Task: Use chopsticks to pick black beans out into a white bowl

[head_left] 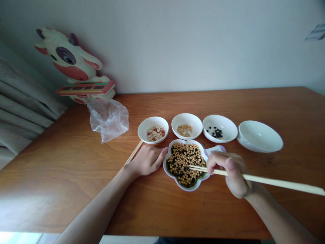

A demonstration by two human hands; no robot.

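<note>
Bare forearms (101, 200); pale, slender held chopsticks (274, 182); flower-shaped, lilac-edged dish (189, 188)

Open brown wooden tabletop (152, 210) lies in front of a white-and-lilac, flower-shaped dish (187, 188); a close row of four round white bowls (215, 121) bars the way behind it.

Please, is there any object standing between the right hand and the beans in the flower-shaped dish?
Nothing visible does: the chopsticks in the right hand cross the dish rim, their tips over the beans.
</note>
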